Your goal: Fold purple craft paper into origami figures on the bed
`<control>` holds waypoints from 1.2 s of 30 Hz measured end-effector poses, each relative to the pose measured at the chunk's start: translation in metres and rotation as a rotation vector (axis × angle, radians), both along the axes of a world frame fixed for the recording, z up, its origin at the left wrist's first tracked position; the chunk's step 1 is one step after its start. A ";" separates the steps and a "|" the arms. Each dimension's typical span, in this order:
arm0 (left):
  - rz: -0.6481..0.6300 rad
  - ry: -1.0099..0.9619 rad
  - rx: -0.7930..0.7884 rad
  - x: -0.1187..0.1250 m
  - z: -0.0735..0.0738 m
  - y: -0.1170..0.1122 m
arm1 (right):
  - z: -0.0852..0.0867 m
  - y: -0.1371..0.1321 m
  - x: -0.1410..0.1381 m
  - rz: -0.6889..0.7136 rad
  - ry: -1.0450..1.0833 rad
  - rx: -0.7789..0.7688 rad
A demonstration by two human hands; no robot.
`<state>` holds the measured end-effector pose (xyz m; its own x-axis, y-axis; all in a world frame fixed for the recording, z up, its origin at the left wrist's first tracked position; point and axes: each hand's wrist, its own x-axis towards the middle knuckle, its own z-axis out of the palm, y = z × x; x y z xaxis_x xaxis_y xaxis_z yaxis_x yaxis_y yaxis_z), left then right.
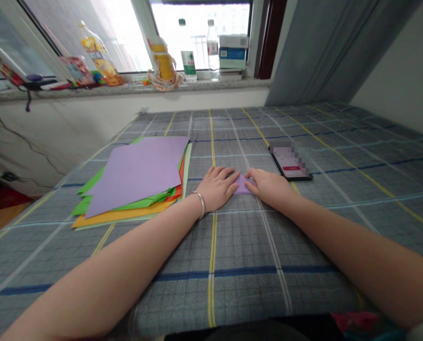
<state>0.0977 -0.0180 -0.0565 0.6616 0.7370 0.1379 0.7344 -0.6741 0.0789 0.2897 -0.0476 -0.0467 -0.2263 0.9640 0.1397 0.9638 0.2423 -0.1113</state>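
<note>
In the head view, the left hand (216,187) lies palm down and open, its fingers extended and slightly apart, with the fingertips at the left side of a small piece of purple paper (242,185). A silver bracelet (200,206) circles that wrist. The right hand (270,187) is partly curled, thumb and forefinger touching the paper's right side; whether they pinch it or only press on it, I cannot tell

The small paper lies on the plaid cloth (247,241), between the two hands and partly covered by their fingers. To the left of the left hand, near its wrist, a stack of coloured sheets (136,170) spreads unevenly, purple on top with green, red, orange and pale green edges showing beneath. Beyond the right hand, to the far right, a phone (291,163) lies face up with its screen lit and partly blurred

At the far side, well apart from the hands, the windowsill (126,89) bears a bottle with a yellow and orange label (101,54), a yellow cup (164,61), a white and green tube (189,65), a clear capped bottle (211,49) and a blue and white box (232,54); what they contain is too unclear to tell
</note>
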 end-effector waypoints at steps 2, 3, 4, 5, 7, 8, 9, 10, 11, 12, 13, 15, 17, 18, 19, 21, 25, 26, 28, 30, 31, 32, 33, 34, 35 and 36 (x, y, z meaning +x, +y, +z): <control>0.025 0.030 -0.022 0.001 0.000 0.000 | 0.001 0.000 0.000 0.003 0.016 0.002; 0.032 0.039 -0.031 0.001 0.000 0.000 | 0.001 0.000 0.001 0.006 0.025 0.000; 0.037 0.043 -0.039 0.002 0.001 0.000 | 0.001 0.001 0.002 0.012 0.036 -0.005; 0.041 0.045 -0.045 0.002 0.001 0.000 | 0.002 0.002 0.004 0.020 0.051 -0.013; 0.045 0.049 -0.057 0.003 0.002 0.000 | 0.002 0.005 0.008 0.041 0.104 -0.046; 0.046 0.052 -0.063 0.003 0.003 0.000 | 0.002 0.007 0.011 0.052 0.144 -0.069; 0.046 0.055 -0.066 0.003 0.003 0.000 | 0.002 0.009 0.014 0.063 0.192 -0.098; 0.045 0.057 -0.069 0.003 0.003 0.000 | 0.002 0.012 0.017 0.069 0.242 -0.128; 0.045 0.058 -0.071 0.003 0.003 0.000 | 0.001 0.014 0.020 0.076 0.287 -0.156; 0.045 0.058 -0.072 0.003 0.003 0.000 | 0.001 0.016 0.023 0.086 0.324 -0.186; 0.046 0.058 -0.075 0.003 0.003 0.000 | 0.000 0.018 0.026 0.093 0.355 -0.214; 0.048 0.058 -0.083 0.003 0.003 0.001 | 0.000 0.021 0.030 0.099 0.401 -0.263; 0.053 0.056 -0.091 0.003 0.003 0.001 | 0.001 0.023 0.032 0.091 0.430 -0.306; 0.056 0.055 -0.095 0.003 0.003 0.001 | 0.002 0.023 0.032 0.080 0.438 -0.327; 0.059 0.054 -0.097 0.003 0.003 0.002 | 0.004 0.024 0.032 0.068 0.441 -0.346; 0.060 0.056 -0.103 0.003 0.003 0.002 | 0.007 0.023 0.033 0.050 0.429 -0.374; 0.058 0.071 -0.106 0.004 0.005 0.001 | 0.014 0.022 0.035 0.017 0.357 -0.425; 0.059 0.074 -0.106 0.004 0.005 0.001 | 0.015 0.022 0.035 0.006 0.336 -0.432; 0.063 0.079 -0.109 0.005 0.006 0.000 | 0.016 0.022 0.036 -0.009 0.297 -0.425; 0.065 0.079 -0.112 0.005 0.006 0.000 | 0.017 0.021 0.036 -0.022 0.260 -0.409; 0.065 0.076 -0.112 0.005 0.005 0.000 | 0.017 0.021 0.036 -0.027 0.247 -0.412; 0.064 0.074 -0.111 0.005 0.005 0.000 | 0.018 0.020 0.036 -0.033 0.238 -0.429; 0.063 0.072 -0.109 0.005 0.005 0.000 | 0.020 0.019 0.037 -0.041 0.237 -0.457; 0.064 0.071 -0.107 0.005 0.005 0.000 | 0.021 0.018 0.037 -0.047 0.244 -0.491; 0.066 0.072 -0.106 0.005 0.005 0.000 | 0.023 0.017 0.038 -0.053 0.256 -0.526; 0.067 0.074 -0.105 0.006 0.005 0.000 | 0.024 0.016 0.039 -0.060 0.265 -0.554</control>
<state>0.1032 -0.0179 -0.0513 0.6159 0.7878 0.0101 0.7840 -0.6141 0.0908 0.3288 -0.0316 -0.0223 -0.1956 0.9193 -0.3416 0.8961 0.0261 -0.4430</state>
